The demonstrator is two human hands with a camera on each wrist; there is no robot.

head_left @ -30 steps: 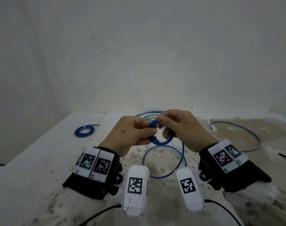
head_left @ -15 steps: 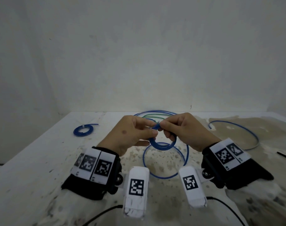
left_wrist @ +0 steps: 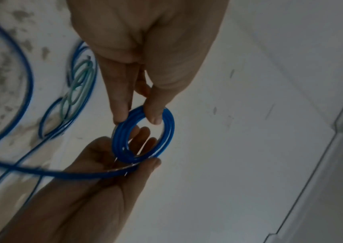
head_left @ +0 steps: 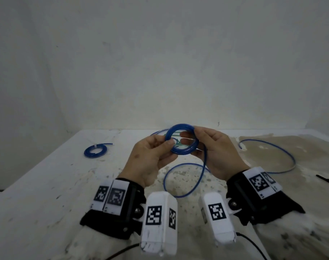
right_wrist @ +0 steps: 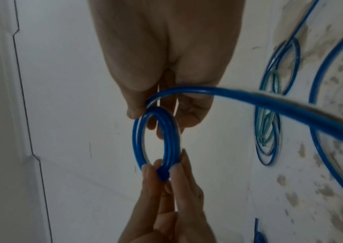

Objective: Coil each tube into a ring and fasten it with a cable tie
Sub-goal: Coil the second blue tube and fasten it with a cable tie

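Observation:
A blue tube is wound into a small coil (head_left: 181,153) of several turns, held upright above the table between both hands. My left hand (head_left: 168,143) pinches the coil's left side between thumb and forefinger (left_wrist: 138,118). My right hand (head_left: 192,136) grips the opposite side, thumb in front and fingers behind the ring (right_wrist: 147,118). The coil (left_wrist: 168,125) (right_wrist: 170,139) faces the head camera. Its loose tail (head_left: 205,160) runs down past my right palm into a wide loop on the table. No cable tie shows on this coil.
A finished blue ring (head_left: 95,151) with a white tie lies at the far left. Loose blue and green tubes (right_wrist: 267,125) lie behind my hands, another blue tube (head_left: 284,147) curves at the right. A black cable tie (head_left: 327,180) lies by the right edge of the stained table (head_left: 47,184).
Both hands have lifted the coil and turned it from lying nearly flat to standing upright facing the camera. The loose loop on the table has shrunk a little.

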